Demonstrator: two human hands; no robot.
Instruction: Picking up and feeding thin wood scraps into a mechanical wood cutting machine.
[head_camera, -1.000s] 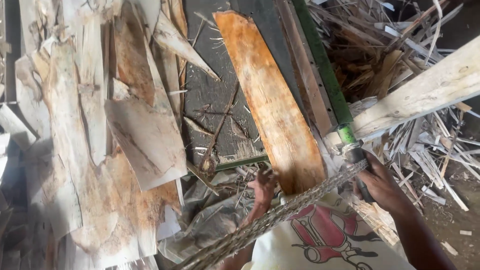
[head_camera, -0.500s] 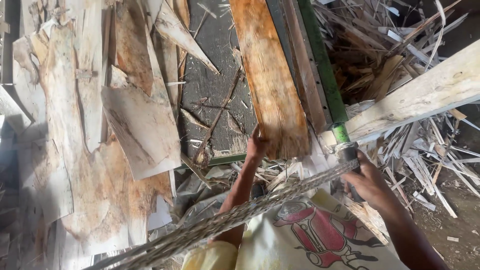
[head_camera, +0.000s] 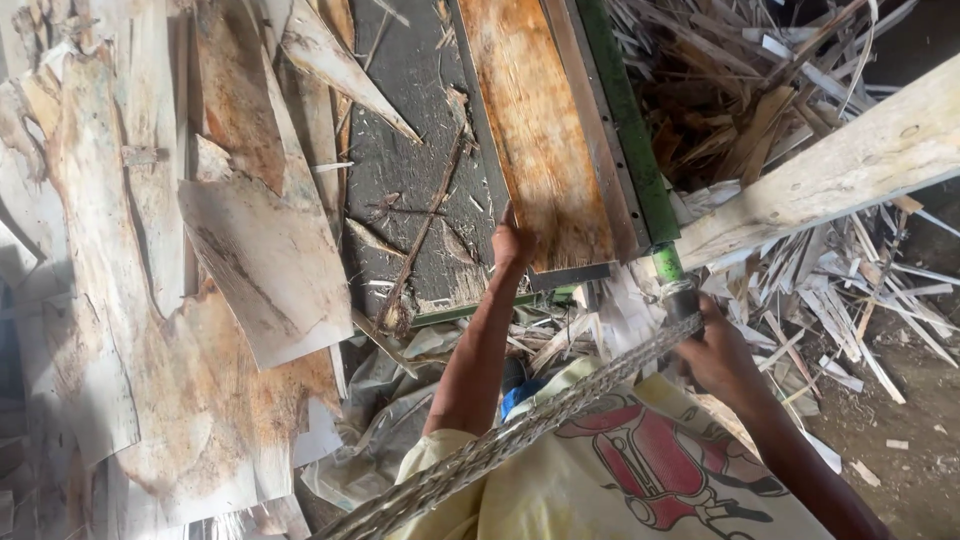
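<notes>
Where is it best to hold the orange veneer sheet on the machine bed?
Probably at its near left corner, coming from the left side, where the left hand touches now. The orange veneer sheet lies flat, and the green rail borders its right edge.

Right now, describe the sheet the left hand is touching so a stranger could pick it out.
Find the dark conveyor belt running up the middle. At its right edge, against the green rail, lies an orange-brown veneer sheet; the left hand touches its lower left corner. Unlike the pale torn sheets left of the belt, it is a whole, straight-edged rectangle.
</notes>
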